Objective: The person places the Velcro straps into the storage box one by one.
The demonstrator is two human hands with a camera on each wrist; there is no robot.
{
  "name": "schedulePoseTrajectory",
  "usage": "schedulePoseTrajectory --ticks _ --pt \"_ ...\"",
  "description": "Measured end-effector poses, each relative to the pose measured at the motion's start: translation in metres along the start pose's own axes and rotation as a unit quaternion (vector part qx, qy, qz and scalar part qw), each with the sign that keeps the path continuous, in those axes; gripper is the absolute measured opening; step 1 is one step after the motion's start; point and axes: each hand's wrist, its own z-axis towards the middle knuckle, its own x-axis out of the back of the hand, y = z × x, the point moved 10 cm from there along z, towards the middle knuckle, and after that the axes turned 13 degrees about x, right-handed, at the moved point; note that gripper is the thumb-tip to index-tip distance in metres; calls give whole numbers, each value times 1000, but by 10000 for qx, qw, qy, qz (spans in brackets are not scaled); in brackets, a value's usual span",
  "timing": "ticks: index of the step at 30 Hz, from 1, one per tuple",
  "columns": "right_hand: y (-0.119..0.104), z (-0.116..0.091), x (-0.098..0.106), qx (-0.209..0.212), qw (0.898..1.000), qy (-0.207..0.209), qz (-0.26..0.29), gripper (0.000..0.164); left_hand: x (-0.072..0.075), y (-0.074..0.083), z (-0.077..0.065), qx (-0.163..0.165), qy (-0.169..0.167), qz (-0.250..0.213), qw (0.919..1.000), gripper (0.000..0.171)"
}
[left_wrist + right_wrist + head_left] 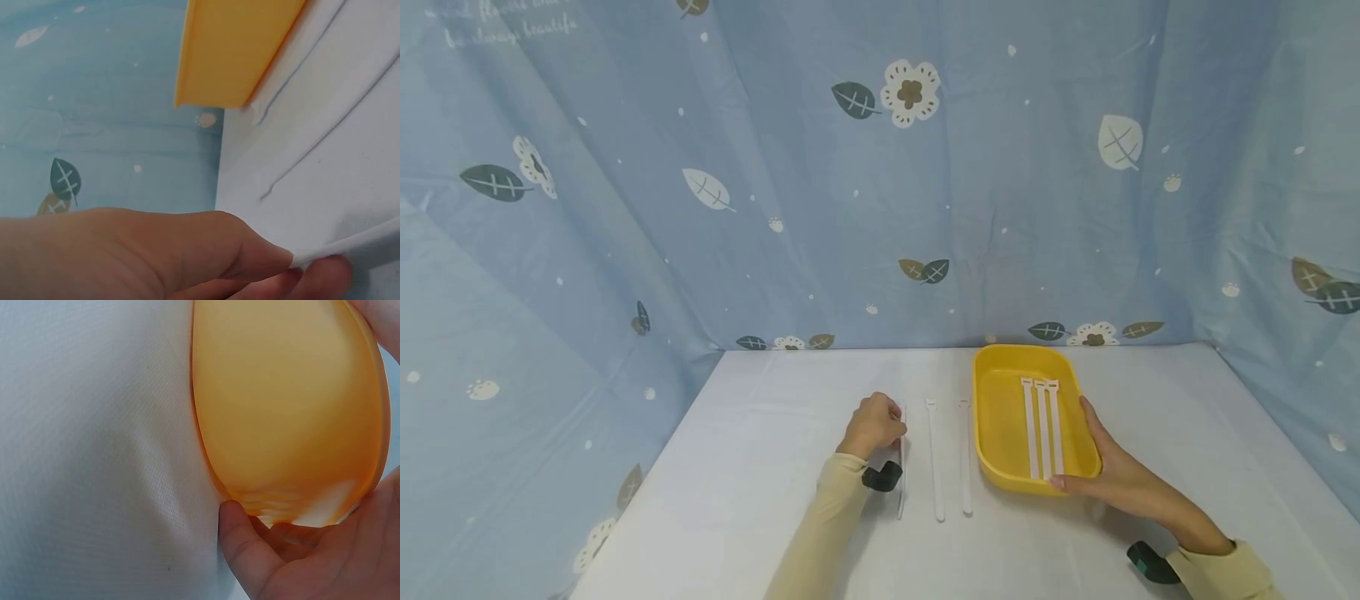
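My left hand (872, 425) is at the middle of the table, pinching a thin white cable strap (350, 242) between thumb and fingers. That strap stands edge-on in the head view. To its right lie two more white straps, one (936, 467) nearer and one (966, 462) beside the tray, roughly parallel, slotted heads pointing away. My right hand (1123, 479) grips the near right corner of a yellow tray (998, 425), thumb over the front rim and fingers along the right side. Inside the tray, three white straps (1044, 433) lie side by side.
A white cloth covers the table (760, 483). Behind it and along the sides hangs a blue curtain (820, 167) with leaf and flower prints, meeting the table's back edge close behind the tray. A dark wrist camera (882, 477) sits by the left wrist.
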Motion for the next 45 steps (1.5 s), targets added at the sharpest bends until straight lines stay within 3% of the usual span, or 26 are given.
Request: schedulePoseTrajectory --ticks 10,18,25,41,45 --pt "1 1 0 116 9999 -1 5 129 -1 -2 2 -82 -96 -63 9999 29" --pt "0 1 0 128 9999 21 -58 130 0 3 2 -360 -341 -442 9978 32" --pt "-2 -1 1 110 9999 -3 -81 128 3 6 1 -512 -572 -896 9930 32" --pt "-3 0 0 136 9999 19 -21 129 2 9 1 -568 -845 -1364 9854 35" --pt "-2 0 -1 135 9999 0 -5 129 1 9 0 -590 -1023 -1615 9798 37"
